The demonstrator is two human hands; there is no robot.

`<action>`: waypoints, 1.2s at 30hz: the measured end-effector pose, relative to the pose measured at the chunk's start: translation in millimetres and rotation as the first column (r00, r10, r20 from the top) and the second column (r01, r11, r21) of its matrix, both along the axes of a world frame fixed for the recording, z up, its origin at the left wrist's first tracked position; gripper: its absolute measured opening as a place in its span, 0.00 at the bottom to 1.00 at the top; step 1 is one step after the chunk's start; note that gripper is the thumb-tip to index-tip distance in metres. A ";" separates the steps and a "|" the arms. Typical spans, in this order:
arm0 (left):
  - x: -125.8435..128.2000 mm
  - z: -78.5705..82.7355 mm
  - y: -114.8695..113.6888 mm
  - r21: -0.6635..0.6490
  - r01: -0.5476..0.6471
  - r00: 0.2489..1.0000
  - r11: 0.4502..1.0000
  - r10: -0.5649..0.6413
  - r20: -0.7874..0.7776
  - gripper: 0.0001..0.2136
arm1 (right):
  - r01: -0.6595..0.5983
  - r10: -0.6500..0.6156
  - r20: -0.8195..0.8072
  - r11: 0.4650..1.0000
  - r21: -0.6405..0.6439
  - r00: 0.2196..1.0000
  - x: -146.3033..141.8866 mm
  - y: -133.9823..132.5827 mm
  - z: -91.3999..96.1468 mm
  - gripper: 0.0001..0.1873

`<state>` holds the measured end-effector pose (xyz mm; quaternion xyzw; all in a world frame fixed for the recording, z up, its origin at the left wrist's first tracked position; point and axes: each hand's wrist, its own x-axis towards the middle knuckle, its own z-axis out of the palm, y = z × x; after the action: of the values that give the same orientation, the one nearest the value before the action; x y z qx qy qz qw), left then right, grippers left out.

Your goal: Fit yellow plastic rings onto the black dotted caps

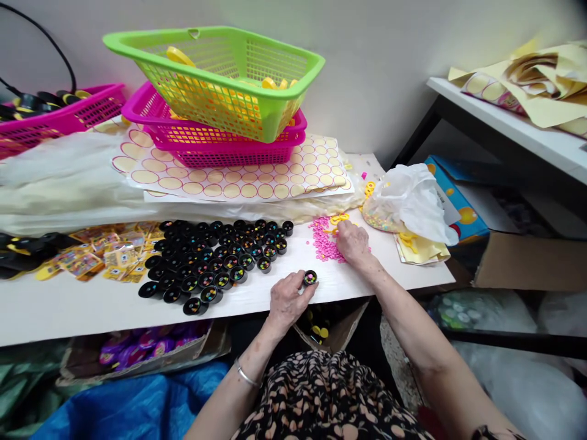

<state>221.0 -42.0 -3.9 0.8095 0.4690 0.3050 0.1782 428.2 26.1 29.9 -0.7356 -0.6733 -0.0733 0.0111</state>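
Note:
My left hand (287, 299) rests at the near edge of the white table (68, 305), fingers closed on a small black round cup (310, 278) with coloured beads inside. My right hand (352, 242) lies knuckles up on a pile of pink beads (322, 243), its fingertips curled down and hidden. Several more black cups (215, 263) holding coloured beads stand packed together left of my hands.
A green basket (215, 73) sits in a pink basket (206, 143) on sticker sheets (238, 177) at the back. A white plastic bag (408, 201) with beads lies right. Yellow packets (105, 253) lie left. A cardboard box (527, 263) stands beyond the table's right end.

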 end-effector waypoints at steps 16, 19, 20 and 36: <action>0.6 -1.3 -0.8 -0.061 -0.028 0.998 0.998 0.032 0.062 0.11 | -0.131 0.110 -0.257 0.989 -0.068 0.960 0.3 -4.9 7.0 0.12; 0.0 -0.1 -1.0 -0.083 -0.022 0.997 0.996 0.027 0.069 0.11 | -0.106 0.077 -0.278 0.990 -0.090 0.957 -3.7 3.1 6.5 0.11; -0.3 0.4 -1.1 -0.087 -0.019 0.997 0.996 0.025 0.069 0.10 | -0.101 0.069 -0.296 0.991 -0.092 0.953 -4.5 5.5 6.3 0.11; -11.7 -3.3 4.8 -0.322 0.038 0.881 0.946 0.120 0.457 0.10 | -0.382 0.404 -0.723 0.901 0.207 0.561 -47.4 -82.6 26.6 0.10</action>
<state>209.3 -37.2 -7.2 0.6610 0.4722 0.4154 0.4093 380.8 -56.5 56.5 -0.5299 -0.7529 0.2323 0.3135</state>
